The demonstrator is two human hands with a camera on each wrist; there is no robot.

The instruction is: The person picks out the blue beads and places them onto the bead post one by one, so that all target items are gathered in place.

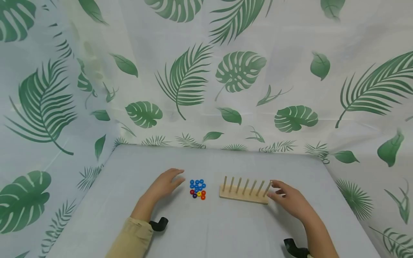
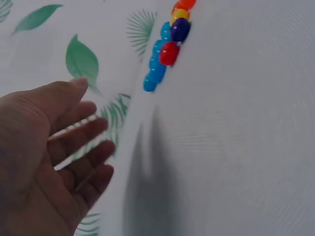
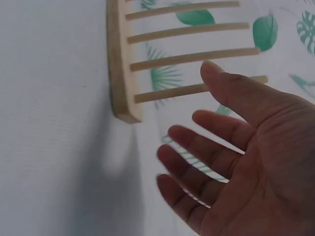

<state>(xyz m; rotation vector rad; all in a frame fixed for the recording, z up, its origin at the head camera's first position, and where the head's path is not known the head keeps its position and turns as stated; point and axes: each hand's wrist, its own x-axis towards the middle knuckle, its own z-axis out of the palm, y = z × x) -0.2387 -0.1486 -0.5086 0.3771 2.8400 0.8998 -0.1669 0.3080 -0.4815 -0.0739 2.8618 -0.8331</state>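
Observation:
A cluster of small glossy beads point(image 1: 197, 186), mostly blue with some red, orange, yellow and dark purple, lies on the table left of the middle. My left hand point(image 1: 166, 182) hovers just left of them, fingers loosely bent and holding nothing; the left wrist view has the beads point(image 2: 169, 53) beyond its fingertips. To the right stands a wooden peg rack point(image 1: 243, 195), a flat base with a row of upright pegs. Beside its right end is my right hand point(image 1: 289, 197), its thumb overlapping the last peg point(image 3: 172, 92) in the right wrist view, the palm bare.
A pale cloth point(image 1: 206, 229) covers the table. Behind and at the left hang white sheets printed with green leaves point(image 1: 242, 71). Black wrist mounts point(image 1: 159, 224) sit on both forearms, close over the table.

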